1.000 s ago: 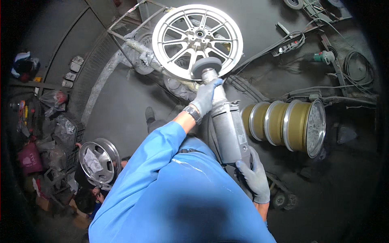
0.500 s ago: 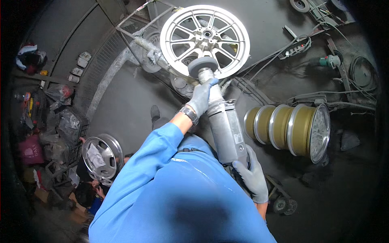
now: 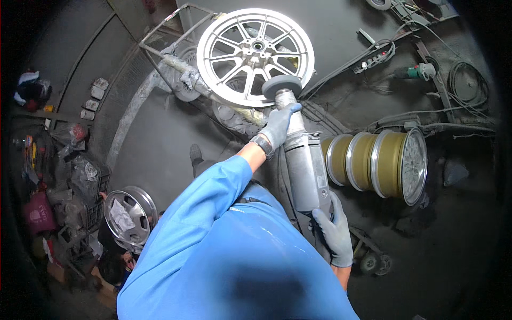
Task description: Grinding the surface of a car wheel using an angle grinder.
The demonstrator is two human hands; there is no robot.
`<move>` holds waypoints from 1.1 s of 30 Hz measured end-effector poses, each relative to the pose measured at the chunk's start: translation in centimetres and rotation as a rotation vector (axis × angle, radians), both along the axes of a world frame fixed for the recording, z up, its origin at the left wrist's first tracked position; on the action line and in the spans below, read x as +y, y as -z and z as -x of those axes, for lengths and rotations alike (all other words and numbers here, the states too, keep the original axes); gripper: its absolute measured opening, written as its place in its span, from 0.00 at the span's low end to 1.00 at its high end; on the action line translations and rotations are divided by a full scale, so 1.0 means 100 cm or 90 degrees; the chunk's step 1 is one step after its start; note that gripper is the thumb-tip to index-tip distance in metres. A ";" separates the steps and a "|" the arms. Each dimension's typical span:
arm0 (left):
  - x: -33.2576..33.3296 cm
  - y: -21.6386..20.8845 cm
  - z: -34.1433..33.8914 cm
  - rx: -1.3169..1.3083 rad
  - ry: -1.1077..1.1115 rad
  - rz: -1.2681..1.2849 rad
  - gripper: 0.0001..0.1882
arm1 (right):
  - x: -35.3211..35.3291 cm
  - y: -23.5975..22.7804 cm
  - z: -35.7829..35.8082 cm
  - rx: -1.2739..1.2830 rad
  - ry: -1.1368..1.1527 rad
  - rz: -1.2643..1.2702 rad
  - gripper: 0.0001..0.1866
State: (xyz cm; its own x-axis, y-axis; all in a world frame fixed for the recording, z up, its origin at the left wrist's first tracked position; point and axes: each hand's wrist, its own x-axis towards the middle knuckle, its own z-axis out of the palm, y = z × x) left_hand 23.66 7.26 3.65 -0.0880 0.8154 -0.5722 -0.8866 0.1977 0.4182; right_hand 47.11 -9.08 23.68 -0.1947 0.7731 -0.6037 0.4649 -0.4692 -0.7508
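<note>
L hand (image 3: 278, 127) is wrapped snug round the neck of a big grey grinder (image 3: 305, 173), fingers curled over it, nothing else in the grip. R hand (image 3: 336, 230) is part-curled round the tail end; can't tell from here how far the hidden fingers close underneath. Both in grey gloves.

The grinder's thick grey disc (image 3: 281, 85) sits over the lower right edge of a silver spoked wheel (image 3: 257, 56), upper middle of the frame; can't tell if disc & rim actually touch. Looks to me like the step is smoothing or polishing that rim. Next move prob. calls for a firm two-handed hold, R steadying the weight, L guiding the disc's angle so it doesn't bite into a spoke.

Further out: row of gold wheels (image 3: 362, 160) mid right; green power tool (image 3: 424, 72) & power strip (image 3: 373, 61) w/ cables, upper right. Lower left, a 2nd silver wheel (image 3: 148, 201) w/ crumpled white paper or cloth (image 3: 122, 215) on its face, near a co-worker (image 3: 112, 265).

Containers, far left: black crate (image 3: 101, 184) by some clear plastic bags (image 3: 85, 172), contents too murky to ID; above, another clear bag (image 3: 66, 136) w/ something red in it; pink sack (image 3: 40, 212), can't see inside.
</note>
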 end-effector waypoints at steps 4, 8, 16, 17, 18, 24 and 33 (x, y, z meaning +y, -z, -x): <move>-0.005 0.002 0.007 0.009 0.008 0.031 0.12 | -0.002 0.002 0.004 0.013 0.002 0.014 0.32; -0.040 -0.005 0.031 0.026 -0.040 -0.005 0.14 | -0.007 0.018 0.007 0.118 -0.011 0.013 0.32; -0.069 0.034 0.104 0.063 -0.103 0.067 0.17 | 0.012 0.031 0.037 0.086 -0.126 0.038 0.38; -0.066 0.028 0.100 0.064 -0.091 0.066 0.17 | 0.009 0.039 0.031 0.086 -0.114 0.036 0.38; -0.064 0.022 0.092 0.072 -0.091 0.079 0.16 | 0.004 0.054 0.020 0.066 -0.143 -0.034 0.37; -0.050 0.003 0.042 0.074 -0.024 0.064 0.14 | -0.018 0.027 0.016 0.088 -0.001 0.047 0.33; -0.036 0.015 0.022 0.077 0.069 0.000 0.13 | -0.057 0.034 0.042 0.114 0.142 0.047 0.31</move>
State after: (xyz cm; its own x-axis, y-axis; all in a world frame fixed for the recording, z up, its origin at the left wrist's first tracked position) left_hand 21.43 3.65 2.14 -0.0675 0.8242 -0.5623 -0.8028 0.2898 0.5211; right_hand 42.96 -14.80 20.24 -0.1328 0.7642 -0.6311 0.2071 -0.6013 -0.7717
